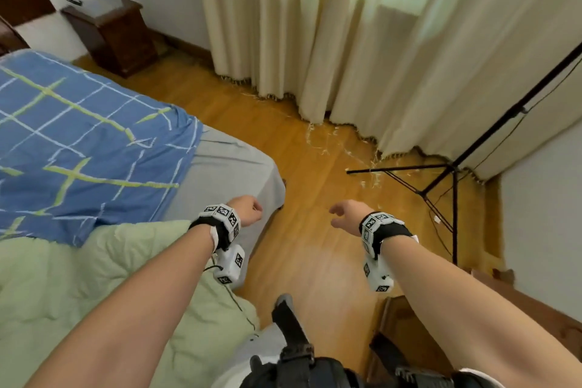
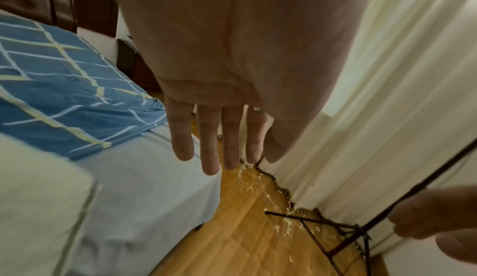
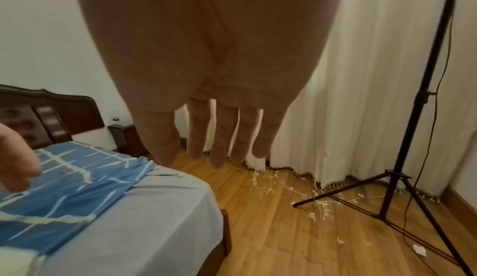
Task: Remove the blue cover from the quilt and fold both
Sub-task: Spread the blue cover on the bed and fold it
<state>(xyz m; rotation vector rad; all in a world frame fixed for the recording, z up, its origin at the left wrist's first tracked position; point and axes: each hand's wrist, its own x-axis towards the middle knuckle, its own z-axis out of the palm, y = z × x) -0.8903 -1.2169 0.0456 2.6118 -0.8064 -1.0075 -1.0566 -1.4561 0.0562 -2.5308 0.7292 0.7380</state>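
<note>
The blue cover (image 1: 78,142) with white and yellow-green lines lies spread on the bed at the left (image 2: 59,88) (image 3: 74,180). The pale green quilt (image 1: 72,302) lies in front of it at the lower left (image 2: 33,199). My left hand (image 1: 248,209) hovers over the bed's corner, fingers straight and holding nothing (image 2: 216,150). My right hand (image 1: 345,214) hangs over the wooden floor, apart from the bed, fingers relaxed and empty (image 3: 219,143).
A grey-blue sheet (image 1: 230,167) covers the mattress corner. Cream curtains (image 1: 362,41) hang ahead. A black tripod stand (image 1: 453,173) stands on the floor at the right, with scraps strewn around. A dark nightstand (image 1: 116,35) sits beside the headboard.
</note>
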